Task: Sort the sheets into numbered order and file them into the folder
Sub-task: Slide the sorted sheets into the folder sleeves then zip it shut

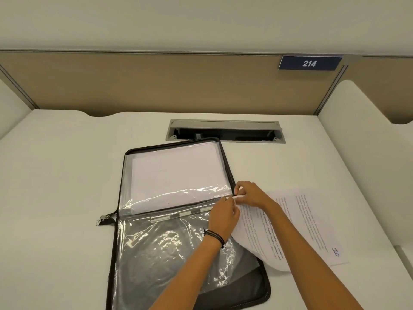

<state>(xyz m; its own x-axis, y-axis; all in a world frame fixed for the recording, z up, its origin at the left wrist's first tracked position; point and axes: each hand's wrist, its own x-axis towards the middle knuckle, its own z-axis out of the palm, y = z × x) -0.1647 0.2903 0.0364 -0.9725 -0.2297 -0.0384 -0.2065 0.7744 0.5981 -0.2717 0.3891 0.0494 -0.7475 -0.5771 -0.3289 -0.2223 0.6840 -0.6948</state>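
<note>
The forearms covered part of the printed sheet point(263, 238), and its text was too blurred to read. Whether the fingertips also caught a sleeve's edge could not be told. The left hand point(223, 218) and right hand point(250, 194) met at three o'clock of the open folder point(257, 287), both pinching that sheet's curled corner. The folder's twelve o'clock sleeve point(134, 198) held white sheets point(174, 171). At four o'clock another sheet marked 10 point(312, 220) lay flat on the desk point(55, 175).
</note>
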